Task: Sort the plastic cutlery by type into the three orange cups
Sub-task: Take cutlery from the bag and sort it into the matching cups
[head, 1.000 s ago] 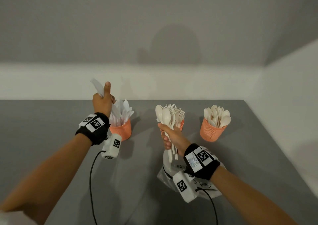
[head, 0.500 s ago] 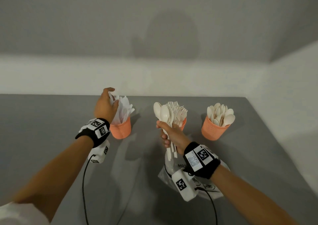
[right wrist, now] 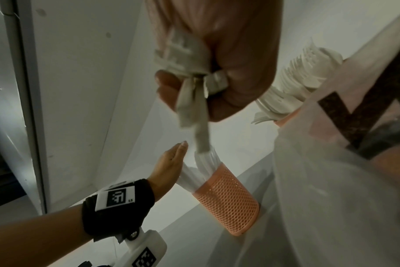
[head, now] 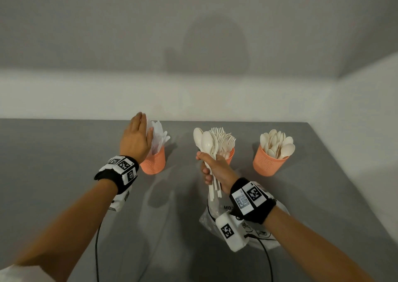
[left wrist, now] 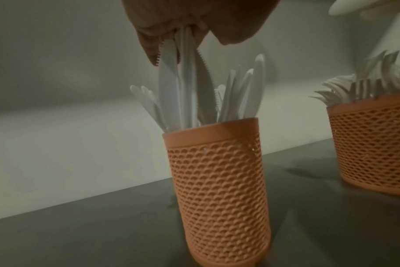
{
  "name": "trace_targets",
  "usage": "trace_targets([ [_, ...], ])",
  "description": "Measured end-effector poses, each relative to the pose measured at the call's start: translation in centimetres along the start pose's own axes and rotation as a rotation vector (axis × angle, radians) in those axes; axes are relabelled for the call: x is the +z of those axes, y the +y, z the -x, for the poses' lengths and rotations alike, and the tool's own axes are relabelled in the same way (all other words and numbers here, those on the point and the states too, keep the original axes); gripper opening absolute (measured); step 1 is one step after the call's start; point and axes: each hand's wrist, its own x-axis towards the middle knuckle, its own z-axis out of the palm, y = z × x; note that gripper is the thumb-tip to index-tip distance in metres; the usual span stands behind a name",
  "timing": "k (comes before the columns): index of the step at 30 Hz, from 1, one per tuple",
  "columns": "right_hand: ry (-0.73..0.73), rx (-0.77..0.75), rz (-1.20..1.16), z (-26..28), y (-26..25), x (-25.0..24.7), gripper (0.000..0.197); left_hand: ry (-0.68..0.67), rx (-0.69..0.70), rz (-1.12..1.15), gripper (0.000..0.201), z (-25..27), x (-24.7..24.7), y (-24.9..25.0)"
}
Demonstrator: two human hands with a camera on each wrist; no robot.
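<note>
Head view: left hand (head: 135, 140) flat against knives (head: 159, 134) in cup (head: 153, 163).

"MO" on plastic bag (head: 217, 210), "L5" on left wristband tag (right wrist: 115, 197)

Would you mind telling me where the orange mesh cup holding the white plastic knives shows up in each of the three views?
Head: the orange mesh cup of white plastic knives stands left of centre, partly behind the left hand.
Left wrist: the same cup fills the centre, knives rising to the fingers above.
Right wrist: it leans at lower centre, right of the left hand.
Shared landmark: the orange mesh cup of white plastic forks, on its right in the head and left wrist views and above it in the right wrist view.
</note>
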Motion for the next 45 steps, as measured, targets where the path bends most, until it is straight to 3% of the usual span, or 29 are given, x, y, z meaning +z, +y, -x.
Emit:
trace_targets([
  [4,-0.022,-0.010,-0.002,-0.1,0.1,0.2,0.015,-0.182,-0.035,-0.036,0.063,-0.5,0.4,-0.2],
  [7,-0.047,-0.024,0.015,0.1,0.1,0.5,0.018,-0.234,-0.006,-0.079,0.071,-1.2,0.3,0.0],
  [9,-0.051,-0.037,0.029,0.1,0.3,0.4,0.020,-0.220,-0.043,-0.056,0.073,-1.4,0.0,0.4],
  [11,-0.037,-0.064,0.050,0.1,0.3,0.3,0.021,-0.100,-0.022,0.026,0.077,-1.2,-0.7,1.2],
  [13,0.009,-0.113,0.086,0.2,0.2,0.0,0.020,0.037,0.067,0.199,0.076,-0.6,-1.7,3.0],
  [15,0.106,-0.182,0.153,-0.2,0.5,0.0,0.020,0.063,0.051,0.474,0.063,0.4,-3.0,5.8],
  [19,0.318,-0.413,0.318,-1.2,1.2,0.0,0.006,-0.166,-0.151,0.922,0.072,2.9,-4.0,11.5],
  [21,0.303,-0.452,0.401,-1.1,1.4,0.3,0.028,-0.333,-0.256,1.054,0.078,4.0,-3.2,13.3],
  [23,0.275,-0.476,0.495,-0.4,1.6,0.7,0.047,-0.357,-0.315,1.187,0.069,4.8,-2.1,14.4],
  [25,0.250,-0.527,0.626,0.0,2.0,0.6,0.042,-0.326,-0.366,1.291,0.051,5.4,-1.4,15.1],
  [28,0.080,-0.474,0.571,1.1,1.8,-0.3,0.021,-0.362,-0.453,1.366,0.026,5.7,-1.3,15.5],
  [30,-0.092,-0.326,0.383,2.0,1.0,-1.1,0.009,-0.469,-0.425,1.411,0.018,6.0,-1.8,15.7],
  [33,-0.277,-0.075,0.090,3.8,-0.4,-1.9,0.013,-0.661,-0.395,1.471,0.021,6.2,-1.9,15.6],
  [36,-0.343,0.030,0.065,4.8,-0.5,-2.2,0.022,-0.798,-0.377,1.482,0.025,6.3,-1.6,15.5],
  [38,-0.308,0.038,0.026,4.8,0.0,-1.9,0.023,-0.839,-0.378,1.504,0.032,6.3,-1.6,15.7],
  [41,-0.066,-0.114,-0.021,4.2,1.0,-2.0,0.010,-0.754,-0.372,1.441,0.035,6.3,-1.9,16.2],
  [45,0.208,-0.271,0.132,3.5,1.9,-3.2,0.010,-0.426,-0.464,1.277,0.042,6.5,-1.5,16.7],
])
